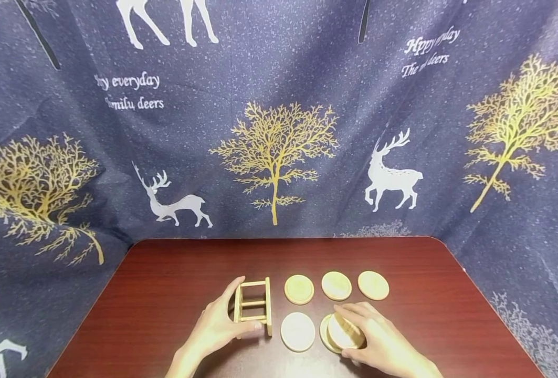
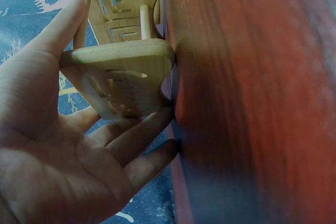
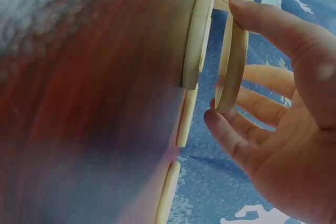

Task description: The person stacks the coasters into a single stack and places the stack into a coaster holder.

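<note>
My left hand [image 1: 222, 320] grips a small wooden rack [image 1: 267, 307] with rods between two side panels. In the left wrist view, cut-out patterns show in its panels [image 2: 118, 72], and the rack stands on the table. A round wooden coaster [image 3: 233, 61] is pinched between the thumb and fingertips of my right hand [image 1: 375, 336]. It is tilted and held just above another coaster [image 1: 325, 337] that lies flat on the table; the right wrist view shows a gap between the two. Left of these lies a pale coaster [image 1: 298, 332].
Three more coasters lie in a row farther back: one on the left [image 1: 299, 289], one in the middle [image 1: 336, 286] and one on the right [image 1: 373, 285]. The dark red table [image 1: 189, 262] meets a blue cloth [image 1: 279, 68] printed with deer and trees.
</note>
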Demonstrator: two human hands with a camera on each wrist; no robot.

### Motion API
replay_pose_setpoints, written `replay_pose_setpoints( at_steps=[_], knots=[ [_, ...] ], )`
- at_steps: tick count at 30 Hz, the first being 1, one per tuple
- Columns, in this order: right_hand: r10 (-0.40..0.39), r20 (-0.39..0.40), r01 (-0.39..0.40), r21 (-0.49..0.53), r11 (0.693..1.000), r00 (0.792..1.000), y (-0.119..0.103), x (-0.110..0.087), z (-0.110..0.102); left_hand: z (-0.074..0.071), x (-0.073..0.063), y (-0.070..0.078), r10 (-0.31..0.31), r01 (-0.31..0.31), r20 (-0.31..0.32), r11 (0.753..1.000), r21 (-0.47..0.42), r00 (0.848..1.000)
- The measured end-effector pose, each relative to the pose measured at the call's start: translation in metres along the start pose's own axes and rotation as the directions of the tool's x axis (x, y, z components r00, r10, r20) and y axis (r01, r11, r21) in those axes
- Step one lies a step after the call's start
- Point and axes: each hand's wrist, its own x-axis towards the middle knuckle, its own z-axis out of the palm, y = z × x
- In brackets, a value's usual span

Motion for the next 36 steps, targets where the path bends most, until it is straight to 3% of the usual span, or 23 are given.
replay_pose_setpoints(
  at_steps=[24, 36],
  knots=[
    [-0.003, 0.103, 0.004, -0.011, 1.000, 0.995, -0.0018, 0.0084, 0.0027, 0.0003, 0.0002, -0.0024, -0.001, 0.001, -0.001, 1.000, 0.008, 1.000],
    [-0.031, 0.081, 0.032, -0.007, 0.999, 0.996, -0.0019, 0.0096, 0.0073, 0.0013, 0.0006, -0.0040, 0.004, -0.004, -0.007, 1.000, 0.012, 1.000]
  ],
)
